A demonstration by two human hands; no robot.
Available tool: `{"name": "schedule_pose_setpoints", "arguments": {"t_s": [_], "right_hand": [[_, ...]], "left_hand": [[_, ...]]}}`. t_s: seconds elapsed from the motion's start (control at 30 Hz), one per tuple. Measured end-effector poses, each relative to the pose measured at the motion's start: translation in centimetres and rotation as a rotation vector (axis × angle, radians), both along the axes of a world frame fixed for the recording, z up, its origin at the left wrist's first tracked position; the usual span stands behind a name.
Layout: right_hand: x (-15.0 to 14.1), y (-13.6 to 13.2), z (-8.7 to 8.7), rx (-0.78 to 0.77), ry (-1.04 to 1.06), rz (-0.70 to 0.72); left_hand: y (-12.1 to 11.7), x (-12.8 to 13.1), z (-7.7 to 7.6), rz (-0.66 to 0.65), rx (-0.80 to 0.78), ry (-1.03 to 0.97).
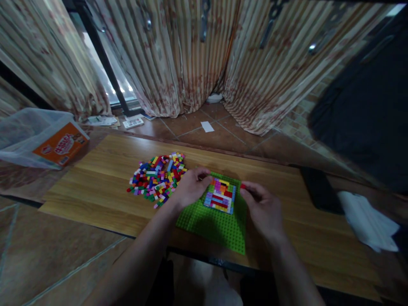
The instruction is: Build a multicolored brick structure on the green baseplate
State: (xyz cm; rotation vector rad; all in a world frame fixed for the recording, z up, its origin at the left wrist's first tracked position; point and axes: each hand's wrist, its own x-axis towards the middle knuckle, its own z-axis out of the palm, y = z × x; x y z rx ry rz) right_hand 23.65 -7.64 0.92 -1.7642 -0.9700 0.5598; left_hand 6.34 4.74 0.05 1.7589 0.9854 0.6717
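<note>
A green studded baseplate (219, 231) lies on the wooden table, with a square patch of multicoloured bricks (219, 196) built near its far side. My right hand (263, 208) pinches a small red brick (242, 186) between thumb and index finger, by the plate's right edge. At the plate's far left corner is my left hand (193, 185), its thumb and index finger slightly apart. The left thumb reaches to the patch's upper left corner, and no brick shows between those fingers. Just left of that hand spreads a pile of loose bricks (156, 176) in many colours.
A clear plastic tub (35, 131) with an orange label stands beyond the left end of the wooden table (92, 191). On the right lie a dark flat object (320, 189) and white crumpled material (366, 216). Striped curtains (159, 63) hang behind the table.
</note>
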Motion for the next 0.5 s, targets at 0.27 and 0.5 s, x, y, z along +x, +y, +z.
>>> {"name": "schedule_pose_setpoints", "arguments": {"t_s": [0.27, 0.5], "right_hand": [[-0.6, 0.7, -1.3, -0.02, -0.056, 0.087], [-0.9, 0.7, -1.2, -0.028, -0.07, 0.075]], "left_hand": [[-0.7, 0.2, 0.5, -0.063, 0.041, 0.115], [-0.7, 0.1, 0.6, -0.094, 0.058, 0.139]]}}
